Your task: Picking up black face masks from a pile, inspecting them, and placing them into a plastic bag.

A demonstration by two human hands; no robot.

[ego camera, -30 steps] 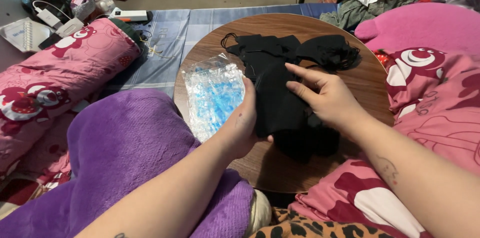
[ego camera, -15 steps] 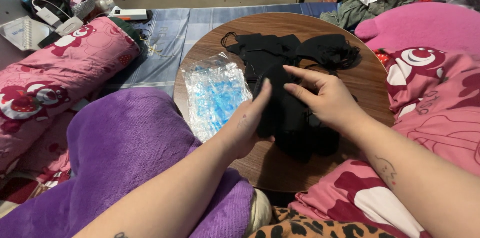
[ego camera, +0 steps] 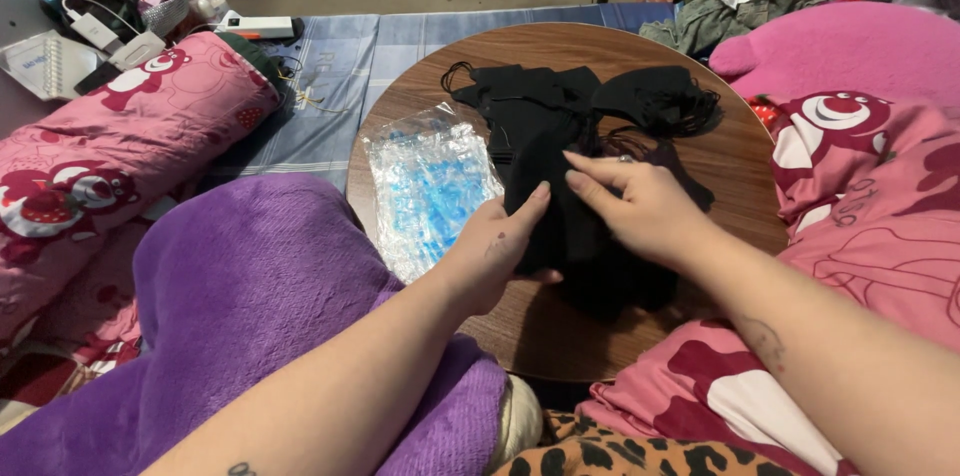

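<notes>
Black face masks point(ego camera: 570, 166), stacked at the centre of the round wooden table point(ego camera: 740, 151), long axis running away from the person; left hand point(ego camera: 495, 251) and right hand point(ego camera: 645, 211) pinch the stack's near end, equally near.

black masks point(ego camera: 560, 226): a stack of soft, matte black cloth face masks, lying flat just right of the frame's centre, on the near half of the round tabletop.
State of the stack: pressed together into one dark bundle; single masks in it cannot be told apart; its near end is a dark, rumpled mass.
Hold: gripped from both sides, fingertips meeting on its top.
loose black masks point(ego camera: 590, 101): more of the same kind, spread unevenly above the stack, toward the upper middle of the frame.
Ear loops: thin black cords curl out at the upper left and right edges of the loose heap.
</notes>
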